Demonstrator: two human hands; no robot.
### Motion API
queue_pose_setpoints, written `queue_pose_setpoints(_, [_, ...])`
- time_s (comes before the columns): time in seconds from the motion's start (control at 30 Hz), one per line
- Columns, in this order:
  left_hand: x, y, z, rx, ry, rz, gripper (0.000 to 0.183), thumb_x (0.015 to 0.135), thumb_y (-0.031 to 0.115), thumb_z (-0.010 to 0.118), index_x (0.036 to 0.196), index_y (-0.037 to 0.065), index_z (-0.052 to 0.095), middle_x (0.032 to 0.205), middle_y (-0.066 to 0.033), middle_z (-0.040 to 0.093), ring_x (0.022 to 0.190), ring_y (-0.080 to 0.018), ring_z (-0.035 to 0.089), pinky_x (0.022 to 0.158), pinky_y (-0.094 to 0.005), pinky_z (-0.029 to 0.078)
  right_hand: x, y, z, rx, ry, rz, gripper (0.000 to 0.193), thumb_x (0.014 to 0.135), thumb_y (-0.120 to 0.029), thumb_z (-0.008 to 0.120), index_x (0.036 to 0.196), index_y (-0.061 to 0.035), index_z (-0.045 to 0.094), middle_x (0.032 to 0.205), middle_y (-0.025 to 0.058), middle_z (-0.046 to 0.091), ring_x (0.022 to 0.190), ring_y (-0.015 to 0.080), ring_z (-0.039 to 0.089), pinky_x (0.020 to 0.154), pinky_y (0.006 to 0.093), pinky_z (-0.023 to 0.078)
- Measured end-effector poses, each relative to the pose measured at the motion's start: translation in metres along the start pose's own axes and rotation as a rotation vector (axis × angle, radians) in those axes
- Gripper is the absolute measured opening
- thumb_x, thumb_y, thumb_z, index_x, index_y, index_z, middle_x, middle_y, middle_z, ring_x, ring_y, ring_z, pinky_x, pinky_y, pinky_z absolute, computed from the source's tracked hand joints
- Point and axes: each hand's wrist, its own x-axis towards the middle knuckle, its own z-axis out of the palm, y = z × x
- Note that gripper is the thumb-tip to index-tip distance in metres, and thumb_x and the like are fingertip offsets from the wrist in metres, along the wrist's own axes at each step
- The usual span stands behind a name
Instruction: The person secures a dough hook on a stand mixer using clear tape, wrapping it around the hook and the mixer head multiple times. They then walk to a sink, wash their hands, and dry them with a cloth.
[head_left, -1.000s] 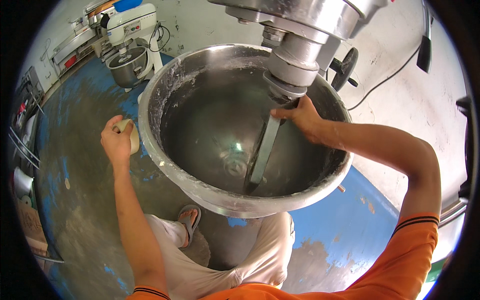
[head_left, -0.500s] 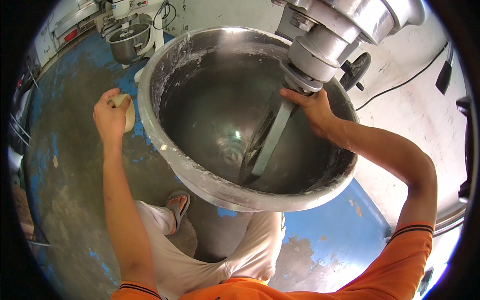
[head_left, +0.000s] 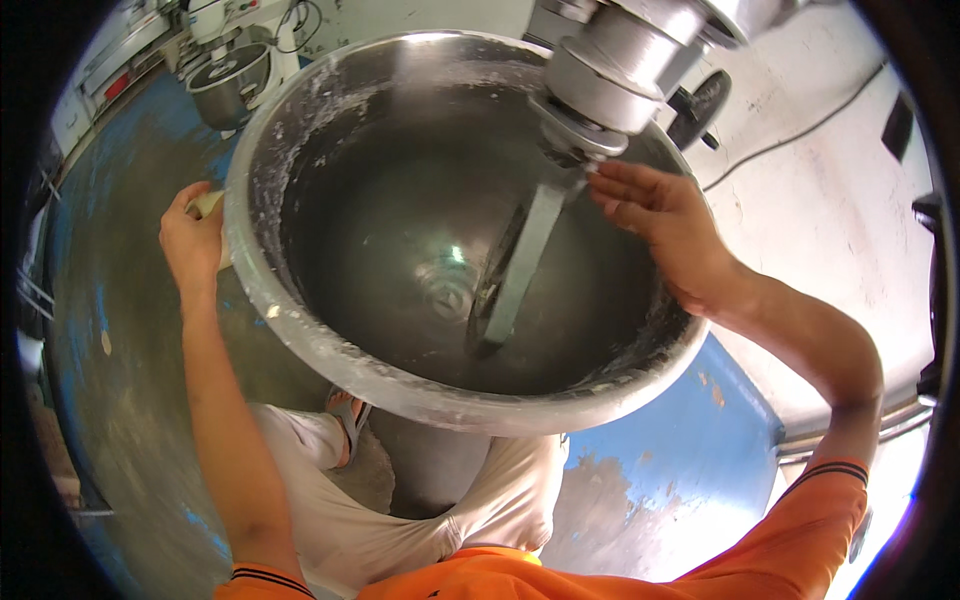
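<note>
A wide steel mixing bowl stands in front of me, its inner wall smeared with pale residue. Inside, a flat metal beater hangs at a slant from the mixer head. My right hand is over the bowl's right side, fingers stretched towards the beater's upper end; whether the tips touch it is unclear. Nothing shows in that hand. Outside the left rim, my left hand grips a pale cream dough scraper, partly hidden by the fingers and rim.
At the far left is a smaller mixer with a steel bowl. A dark handwheel sticks out behind the bowl on the right, near a cable along the wall. Below is a worn blue floor; my sandalled foot is under the bowl.
My right hand has let go of the beater's upper end and its fingers have straightened. The whole view has shifted slightly, and the left hand's scraper now shows less, behind the rim.
</note>
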Motion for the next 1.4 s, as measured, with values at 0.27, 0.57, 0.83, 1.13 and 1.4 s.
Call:
queue_pose_setpoints(0.27, [0.007, -0.031, -0.011, -0.337, -0.095, -0.106, 0.028, 0.089, 0.012, 0.07, 0.114, 0.001, 0.07, 0.106, -0.0112, 0.071, 0.093, -0.0204, 0.067, 0.084, -0.032, 0.052, -0.143, 0.03, -0.058, 0.454, -0.152, -0.662, 0.029, 0.093, -0.023, 0.069, 0.095, 0.0059, 0.071, 0.076, 0.019, 0.072, 0.068, 0.0263, 0.073, 0.06, 0.0353, 0.053])
queue_pose_setpoints(0.57, [-0.015, -0.011, -0.084, -0.468, -0.096, -0.221, 0.034, 0.093, 0.018, 0.069, 0.12, -0.002, 0.066, 0.116, -0.0133, 0.067, 0.101, -0.0204, 0.065, 0.089, -0.0321, 0.052, -0.207, 0.202, 0.087, 0.543, -0.508, -0.009, 0.038, 0.092, -0.015, 0.066, 0.125, 0.0044, 0.061, 0.102, 0.014, 0.074, 0.096, 0.0195, 0.07, 0.086, 0.0314, 0.055])
queue_pose_setpoints(0.83, [-0.144, 0.076, -0.23, -0.17, -0.289, -0.076, 0.024, 0.085, 0.009, 0.074, 0.107, -0.002, 0.072, 0.11, -0.0103, 0.067, 0.096, -0.0164, 0.062, 0.09, -0.031, 0.047, -0.2, 0.211, 0.155, 0.54, -0.602, -0.151, 0.039, 0.09, -0.016, 0.066, 0.123, 0.0046, 0.061, 0.1, 0.0162, 0.072, 0.093, 0.0248, 0.07, 0.085, 0.0342, 0.055])
queue_pose_setpoints(1.13, [-0.306, 0.142, -0.154, -0.108, -0.687, -0.028, 0.021, 0.066, 0.001, 0.082, 0.085, 0.01, 0.081, 0.102, -0.0023, 0.065, 0.099, -0.0159, 0.057, 0.086, -0.0286, 0.043, -0.223, 0.185, 0.199, 0.547, -0.477, -0.594, 0.047, 0.089, -0.035, 0.071, 0.12, -0.0014, 0.062, 0.129, 0.0164, 0.054, 0.126, 0.0346, 0.046, 0.104, 0.0457, 0.039])
queue_pose_setpoints(1.4, [-0.347, 0.159, -0.129, -0.06, -0.536, 0.218, 0.016, 0.071, 0.002, 0.081, 0.085, 0.009, 0.079, 0.096, -0.0018, 0.065, 0.099, -0.017, 0.055, 0.081, -0.0316, 0.046, -0.232, 0.197, 0.179, 0.332, -0.313, -0.718, 0.033, 0.091, -0.028, 0.067, 0.112, -0.0034, 0.06, 0.121, 0.0179, 0.057, 0.116, 0.0324, 0.052, 0.092, 0.0428, 0.038])
